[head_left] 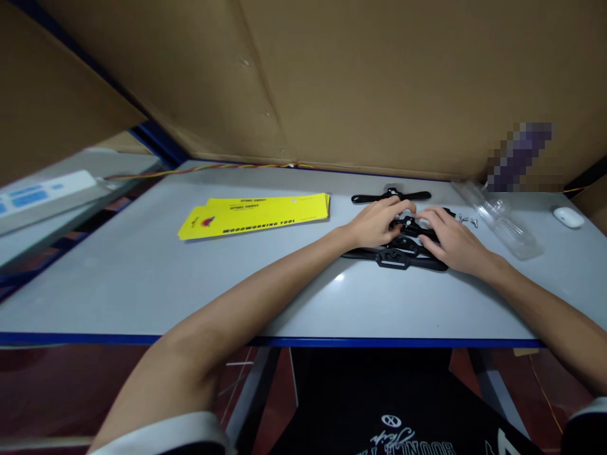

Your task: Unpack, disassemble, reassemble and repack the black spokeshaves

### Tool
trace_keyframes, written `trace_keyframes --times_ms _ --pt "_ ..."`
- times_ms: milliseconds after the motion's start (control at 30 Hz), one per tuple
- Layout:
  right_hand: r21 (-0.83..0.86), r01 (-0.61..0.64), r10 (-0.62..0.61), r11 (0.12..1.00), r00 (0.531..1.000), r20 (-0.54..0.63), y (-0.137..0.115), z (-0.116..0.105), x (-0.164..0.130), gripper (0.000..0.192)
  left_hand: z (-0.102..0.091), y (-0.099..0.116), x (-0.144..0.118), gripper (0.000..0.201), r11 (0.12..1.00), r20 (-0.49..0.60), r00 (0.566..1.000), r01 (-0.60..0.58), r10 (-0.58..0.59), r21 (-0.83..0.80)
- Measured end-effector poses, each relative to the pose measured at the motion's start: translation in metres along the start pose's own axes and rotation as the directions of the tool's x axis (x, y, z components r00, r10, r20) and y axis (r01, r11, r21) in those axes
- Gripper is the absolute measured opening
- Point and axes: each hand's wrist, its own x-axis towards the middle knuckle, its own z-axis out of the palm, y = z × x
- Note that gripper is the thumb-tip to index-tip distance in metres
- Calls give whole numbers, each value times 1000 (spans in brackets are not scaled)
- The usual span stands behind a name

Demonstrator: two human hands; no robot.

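Several black spokeshaves lie on the table in front of me, stacked front to back. My left hand [379,222] has its fingers curled over the left part of one middle spokeshave [408,224], covering its left handle. From the other side, my right hand [453,240] pinches the same tool, thumb in front and fingers behind. Just nearer me are another spokeshave [403,245] and the front spokeshave body [394,258], partly under my hands. A separate spokeshave [391,195] lies flat behind my left hand. Small silvery screws [468,220] sit right of the tools.
Yellow printed cards [258,216] lie overlapped at left on the grey table [190,291]. Clear plastic packaging [502,221] and a white mouse-like object [568,217] are at right. A cardboard wall [360,82] closes the back, with a twisted wire [227,166] along its foot.
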Motion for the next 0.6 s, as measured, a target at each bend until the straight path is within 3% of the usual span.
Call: trace_keyframes --times_ms 167,433,600 --pt "-4 49 -49 999 999 12 0 0 0 35 1 -3 1 41 999 13 999 -29 30 -35" --pt "-59 55 -53 997 998 29 2 0 0 38 3 -6 3 18 997 -2 1000 -13 13 -79" --pt "-60 60 -58 996 998 30 2 1 1 38 5 -7 2 22 994 -16 1000 -4 2 -110"
